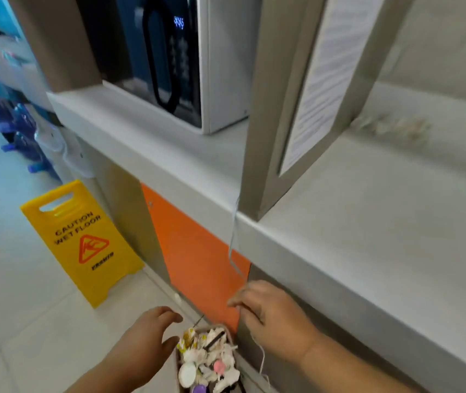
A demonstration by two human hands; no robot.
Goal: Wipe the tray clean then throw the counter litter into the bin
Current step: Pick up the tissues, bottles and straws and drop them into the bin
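White crumpled tissue [212, 358] and other scraps heap a narrow pale bin [177, 364] at the bottom of the view, between the two hands. The left hand [146, 347] hovers just beside the bin's rim, fingers loosely curved, holding nothing visible. The right hand [268, 313], nearer the litter, pinches a long thin pale strip [232, 236]. Its long axis runs near vertical, up to the edge of the grey surface [368, 236] and down past the wrist. The bin lies just below and left of that pinch, so the drop looks short. Farther off stand a white microwave [226, 66] and a yellow wet-floor sign [84, 239]. No tray shows.
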